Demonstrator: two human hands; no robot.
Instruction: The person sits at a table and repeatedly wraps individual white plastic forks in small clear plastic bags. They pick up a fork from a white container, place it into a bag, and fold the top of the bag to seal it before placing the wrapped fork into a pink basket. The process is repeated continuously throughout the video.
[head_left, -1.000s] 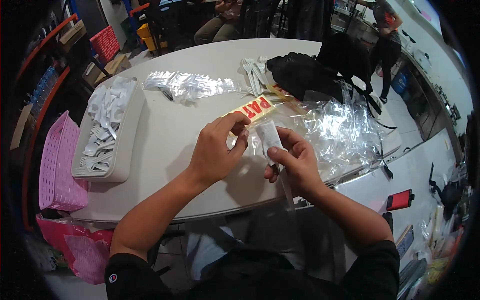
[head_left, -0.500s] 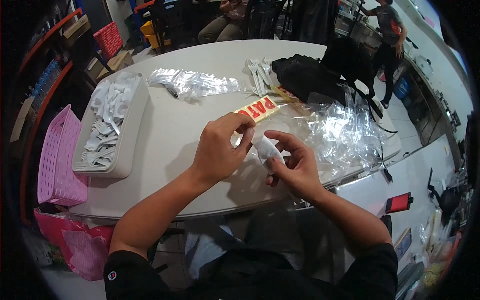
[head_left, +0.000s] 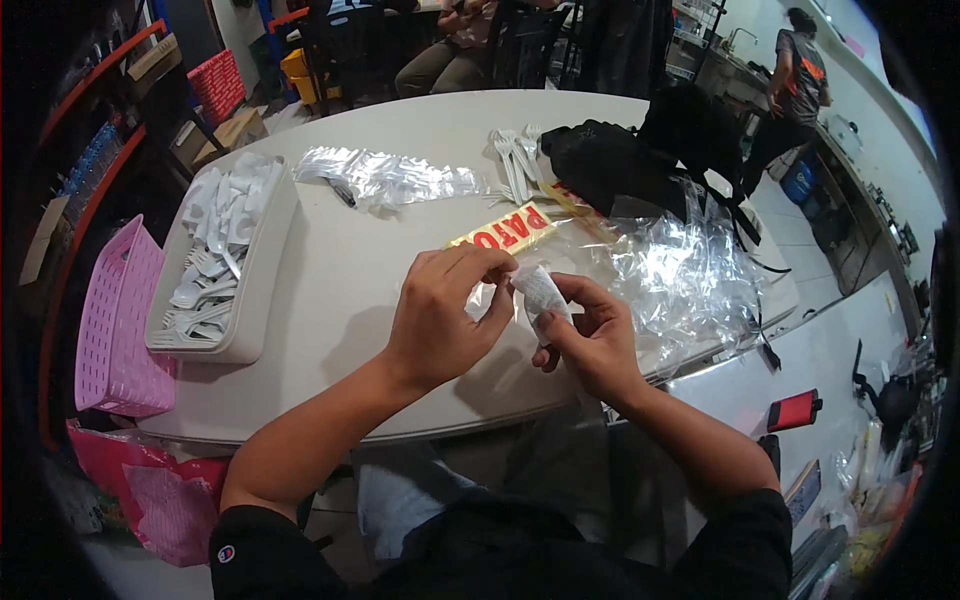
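A: What does the right grip (head_left: 597,345) have?
B: A small, narrow, white paper-like packet (head_left: 541,292). The thumb presses its near face, with the bent fingers behind. It's tilted, held above the off-white, round-ended desk (head_left: 335,280), nearer the near edge than the far one.

A: And the left grip (head_left: 440,310)?
B: Thumb and forefinger almost meet just beside the packet's upper end. I can't tell whether they pinch anything or touch it.

A: Anything near the hands?
B: A yellow strip with red lettering (head_left: 505,229) lies just beyond them. A shiny heap of clear plastic bags (head_left: 680,275) spreads towards the right edge of the desk.

A: Along the far edge?
B: A row of flat, clear plastic sleeves (head_left: 390,178) on the left, a small bunch of white plastic forks (head_left: 513,165) right of centre, and a limp black fabric bag (head_left: 605,165) by the far right corner.

A: The left edge?
B: A pale oblong plastic bin (head_left: 262,295), filled with white plastic cutlery (head_left: 205,285) and white wrapped pieces (head_left: 232,205).
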